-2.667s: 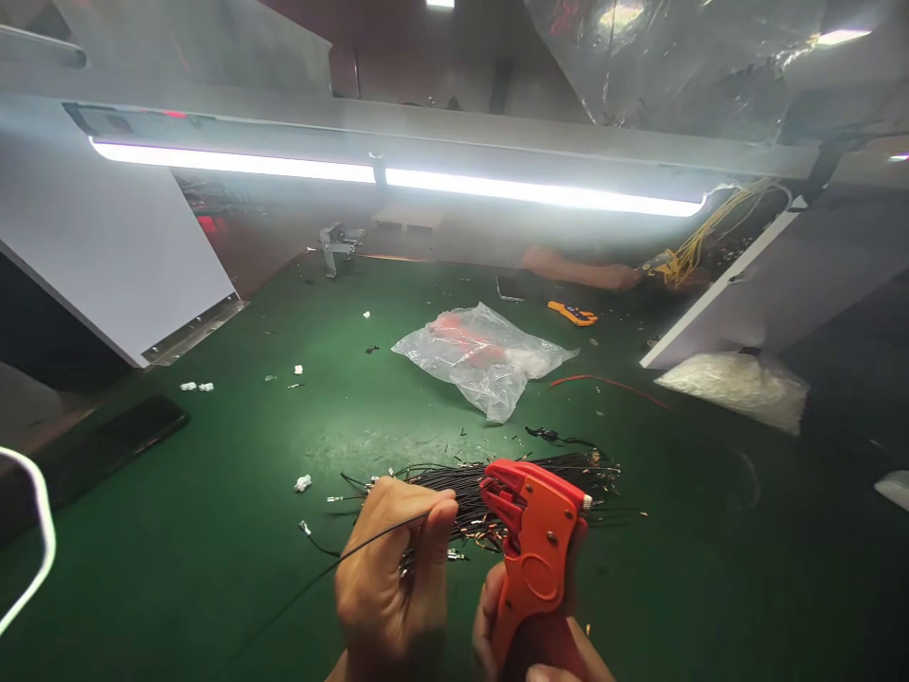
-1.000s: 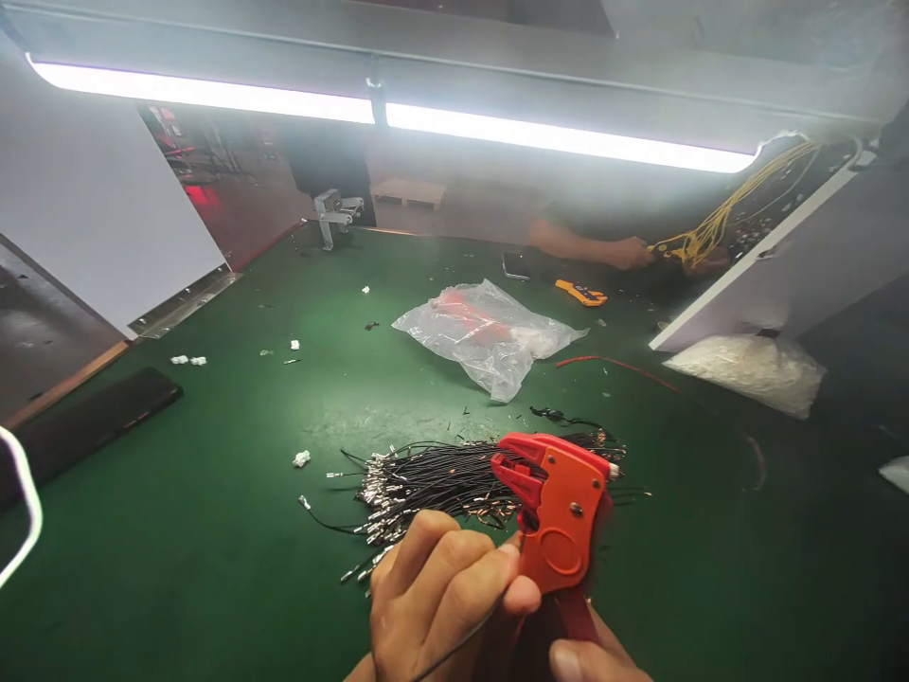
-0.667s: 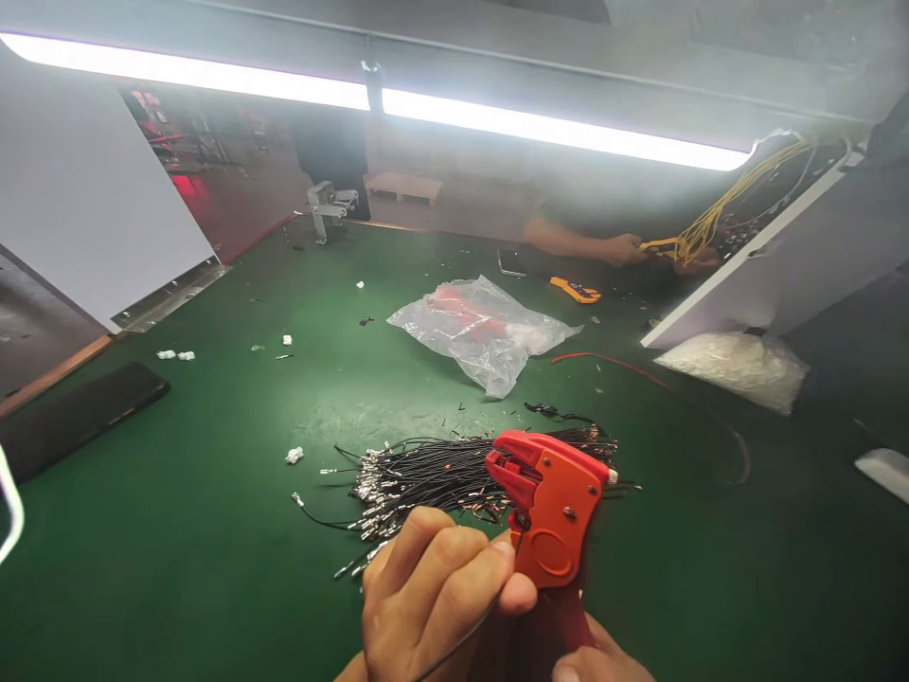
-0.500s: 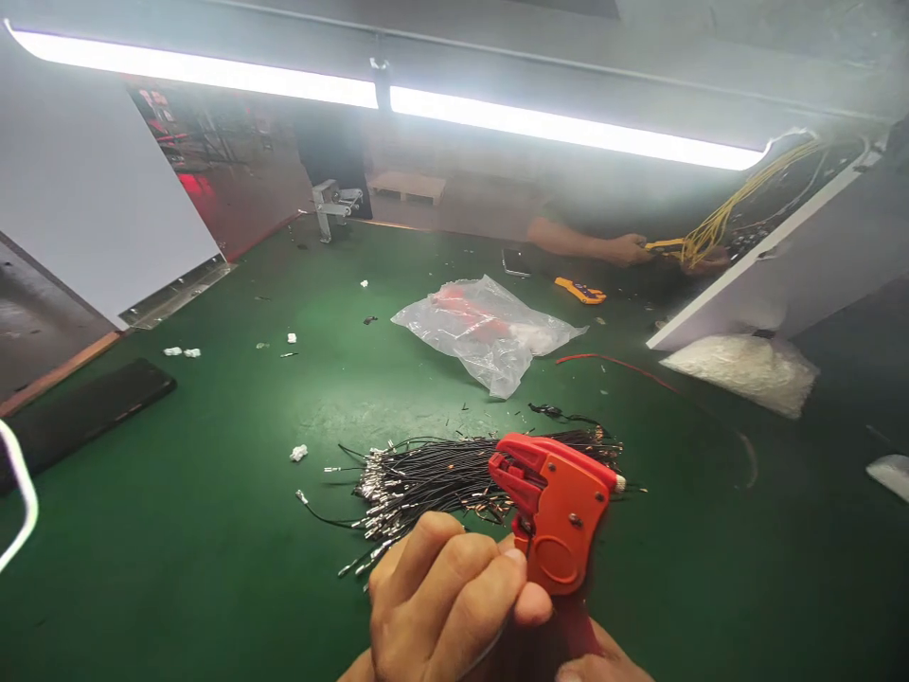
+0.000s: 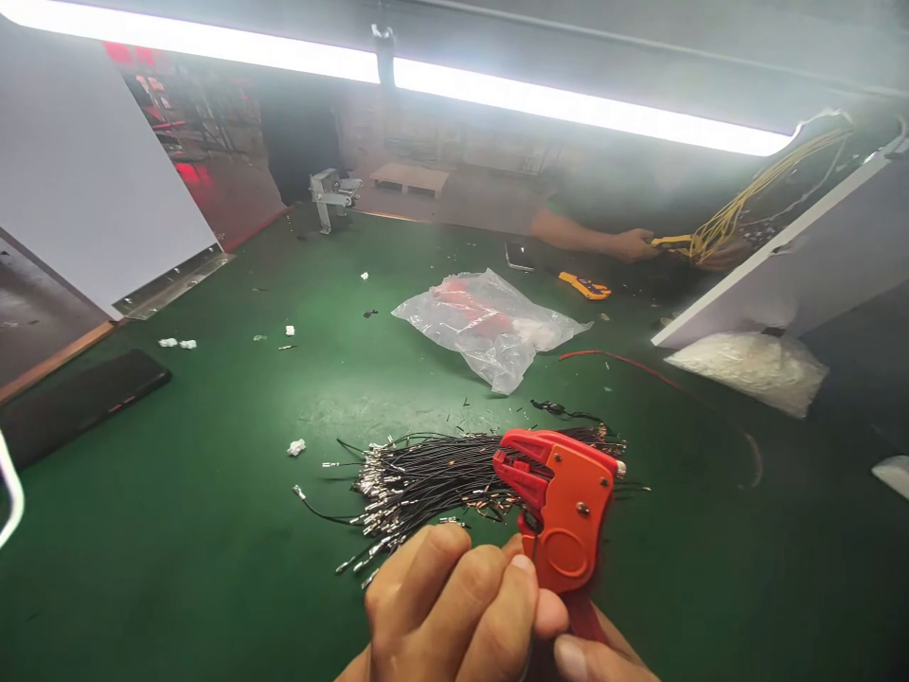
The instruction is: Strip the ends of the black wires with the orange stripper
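Observation:
The wire stripper [image 5: 568, 511], red and orange, is upright in my right hand [image 5: 603, 655], whose fingers are closed round its handle at the lower edge. Its jaws point left. Close against the tool's lower front, my left hand [image 5: 454, 606] is closed in a pinch on a thin wire [image 5: 526, 657]; only a short stretch of it shows below the fingers, and its tip is hidden. Just beyond both hands lies a bundle of short black wires [image 5: 426, 474] with metal terminals on their left ends.
A clear plastic bag [image 5: 490, 327] with red contents lies mid-table. Behind it are a phone [image 5: 520, 256] and a yellow tool [image 5: 584, 286]. A white-filled bag [image 5: 749, 367] sits by the right panel. Across the table, another person's hand [image 5: 634, 244] holds a yellow tool near yellow wires.
My left hand and the wire stripper have shifted slightly right together. The head view has moved a little. My grip on the tool looks the same.

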The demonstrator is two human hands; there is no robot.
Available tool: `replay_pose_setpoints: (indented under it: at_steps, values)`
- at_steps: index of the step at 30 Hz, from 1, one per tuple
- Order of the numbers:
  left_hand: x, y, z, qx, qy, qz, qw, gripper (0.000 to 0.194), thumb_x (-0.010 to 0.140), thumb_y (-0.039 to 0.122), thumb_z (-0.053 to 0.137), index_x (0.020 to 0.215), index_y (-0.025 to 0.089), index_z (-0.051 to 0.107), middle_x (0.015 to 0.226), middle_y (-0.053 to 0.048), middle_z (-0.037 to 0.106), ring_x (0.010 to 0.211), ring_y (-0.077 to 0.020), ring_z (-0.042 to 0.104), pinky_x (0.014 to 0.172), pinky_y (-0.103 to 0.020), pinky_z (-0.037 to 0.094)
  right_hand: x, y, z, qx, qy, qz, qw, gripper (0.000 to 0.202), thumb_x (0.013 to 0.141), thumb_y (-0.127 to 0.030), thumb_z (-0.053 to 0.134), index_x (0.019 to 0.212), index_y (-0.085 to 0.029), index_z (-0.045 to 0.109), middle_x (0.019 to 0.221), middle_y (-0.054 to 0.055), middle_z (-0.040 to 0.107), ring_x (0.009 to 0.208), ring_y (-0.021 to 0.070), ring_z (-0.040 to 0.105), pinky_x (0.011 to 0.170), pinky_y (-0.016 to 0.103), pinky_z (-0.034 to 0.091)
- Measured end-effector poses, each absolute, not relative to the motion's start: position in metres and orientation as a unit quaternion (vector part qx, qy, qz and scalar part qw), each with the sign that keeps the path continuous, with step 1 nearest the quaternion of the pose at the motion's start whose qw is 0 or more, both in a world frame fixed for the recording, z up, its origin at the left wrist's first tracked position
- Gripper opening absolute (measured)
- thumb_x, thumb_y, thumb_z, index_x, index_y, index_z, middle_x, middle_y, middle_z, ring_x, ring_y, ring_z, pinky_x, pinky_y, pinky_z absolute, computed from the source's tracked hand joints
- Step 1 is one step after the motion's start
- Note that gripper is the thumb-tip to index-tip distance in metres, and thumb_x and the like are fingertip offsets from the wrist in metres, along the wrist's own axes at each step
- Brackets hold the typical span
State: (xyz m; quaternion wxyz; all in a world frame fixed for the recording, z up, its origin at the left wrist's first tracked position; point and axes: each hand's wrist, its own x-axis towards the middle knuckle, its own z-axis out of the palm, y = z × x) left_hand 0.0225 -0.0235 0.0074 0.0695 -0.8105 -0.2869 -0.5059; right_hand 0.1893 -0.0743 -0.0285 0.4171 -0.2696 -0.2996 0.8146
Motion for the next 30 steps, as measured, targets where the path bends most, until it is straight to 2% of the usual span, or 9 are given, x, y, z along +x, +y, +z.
replay_pose_setpoints:
  at_steps: [4,6,9,12,14,15,18,22,30]
  values:
    - [0.024,-0.023,0.004,-0.813,-0.292,-0.499,0.071,0.004,0.09,0.012,0.064,0.092,0.011,0.06,0.057,0.0,0.069,0.048,-0.0124,0.061,0.048,-0.028,0.053,0.183,-0.075,-0.033,-0.308,-0.292,0.785,0.451,0.043,0.07,-0.057,0.074,0.095,-0.022,0.067,0.088,0.008,0.059,0.087,0.027,0.059,0.09,0.044,0.049]
    - [0.023,-0.023,0.006,-0.818,-0.29,-0.492,0.067,0.004,0.09,0.012,0.063,0.092,0.011,0.06,0.057,-0.001,0.069,0.049,-0.0129,0.061,0.049,-0.027,0.052,0.183,-0.074,-0.033,-0.317,-0.301,0.778,0.451,0.044,0.07,-0.061,0.073,0.092,-0.023,0.067,0.084,0.007,0.059,0.081,0.0259,0.057,0.088,0.046,0.049]
    - [0.02,-0.023,0.01,-0.832,-0.287,-0.473,0.045,0.004,0.094,0.014,0.058,0.094,0.01,0.061,0.059,-0.003,0.07,0.054,-0.0142,0.064,0.05,-0.027,0.053,0.184,-0.072,-0.035,-0.33,-0.313,0.779,0.431,0.048,0.074,-0.068,0.069,0.09,-0.023,0.067,0.069,0.005,0.059,0.066,0.0214,0.054,0.074,0.041,0.05]
    - [0.023,-0.021,0.007,-0.833,-0.286,-0.472,0.028,0.008,0.096,0.015,0.054,0.095,0.012,0.061,0.06,-0.003,0.069,0.052,-0.0134,0.061,0.048,-0.026,0.05,0.185,-0.072,-0.037,-0.347,-0.324,0.767,0.431,0.052,0.076,-0.072,0.065,0.088,-0.021,0.065,0.058,0.002,0.056,0.054,0.0178,0.049,0.061,0.036,0.045]
    - [0.028,-0.018,0.0,-0.818,-0.294,-0.494,0.013,0.008,0.096,0.016,0.054,0.093,0.014,0.061,0.058,-0.002,0.067,0.051,-0.0125,0.056,0.046,-0.025,0.046,0.185,-0.072,-0.038,-0.352,-0.328,0.756,0.444,0.052,0.076,-0.072,0.065,0.083,-0.021,0.062,0.054,0.001,0.053,0.05,0.0166,0.046,0.058,0.035,0.042]
    - [0.03,-0.018,-0.004,-0.785,-0.296,-0.544,0.023,0.01,0.096,0.016,0.053,0.09,0.015,0.06,0.054,0.0,0.063,0.047,-0.0114,0.05,0.043,-0.024,0.042,0.184,-0.072,-0.038,-0.354,-0.329,0.753,0.447,0.051,0.077,-0.071,0.065,0.081,-0.021,0.06,0.053,0.0,0.052,0.049,0.016,0.045,0.057,0.035,0.041]
    - [0.032,-0.016,-0.012,-0.76,-0.308,-0.572,-0.033,0.006,0.095,0.016,0.055,0.093,0.016,0.06,0.056,-0.001,0.062,0.05,-0.0115,0.047,0.043,-0.023,0.039,0.184,-0.072,-0.037,-0.355,-0.328,0.751,0.45,0.048,0.078,-0.068,0.067,0.08,-0.021,0.057,0.053,-0.002,0.051,0.047,0.014,0.043,0.054,0.032,0.037]
    - [0.026,-0.016,-0.009,-0.782,-0.312,-0.522,-0.138,0.015,0.089,0.006,0.058,0.099,0.016,0.058,0.064,-0.001,0.063,0.057,-0.0123,0.049,0.05,-0.024,0.043,0.184,-0.072,-0.032,-0.361,-0.317,0.749,0.457,0.046,0.081,-0.064,0.068,0.079,-0.019,0.058,0.057,-0.002,0.054,0.05,0.0111,0.044,0.052,0.026,0.03]
    - [0.025,-0.018,-0.006,-0.764,-0.368,-0.505,-0.161,0.021,0.088,0.001,0.053,0.079,0.021,0.052,0.062,0.004,0.05,0.055,-0.0113,0.045,0.053,-0.025,0.038,0.184,-0.074,-0.035,-0.384,-0.3,0.743,0.459,0.048,0.082,-0.063,0.07,0.077,-0.017,0.058,0.057,-0.003,0.054,0.05,0.0084,0.043,0.051,0.023,0.029]
